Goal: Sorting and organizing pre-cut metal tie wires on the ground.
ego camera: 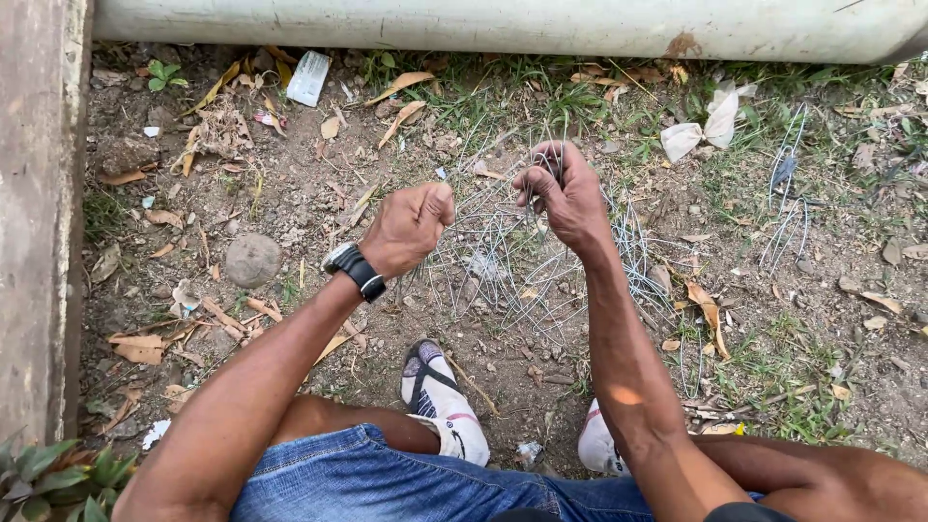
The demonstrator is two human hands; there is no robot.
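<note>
- Our left hand (pixel 411 224) is clenched in a fist, pinching thin wire strands.
- Our right hand (pixel 563 188) is closed on the top of the wire tangle (pixel 527 266), fingers curled around the strands.
- The tangle hangs between both hands over bare dirt, just ahead of our sandals (pixel 440 401).
- A second wire bundle (pixel 788 193) lies well apart on the right, in grass.
- A pale pipe (pixel 503 24) runs across the top.

Both hands (pixel 411 227) (pixel 561 188) grip thin wire tangle (pixel 503 261) w/ fingers.
</note>
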